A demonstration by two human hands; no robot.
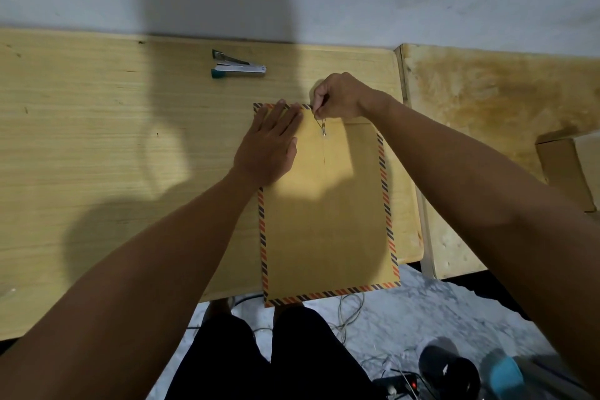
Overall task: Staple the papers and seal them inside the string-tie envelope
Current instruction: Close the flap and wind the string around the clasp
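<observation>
A brown string-tie envelope point(328, 221) with a striped orange and dark border lies on the wooden table point(97, 146), its near end overhanging the table edge. My left hand point(269, 146) presses flat on its upper left part, fingers spread over the folded flap. My right hand point(341, 96) pinches the thin string point(319, 123) just above the small round button point(324, 132) near the top of the envelope. No papers are visible. A silver stapler point(238, 66) with a teal end lies on the table beyond the envelope, to the left.
A second, stained wooden surface point(503, 140) adjoins the table on the right, with a cardboard box point(565, 169) at its right. Below the table edge are my dark-clothed legs point(276, 357), cables, a power strip point(401, 381) and dark and blue objects on the floor.
</observation>
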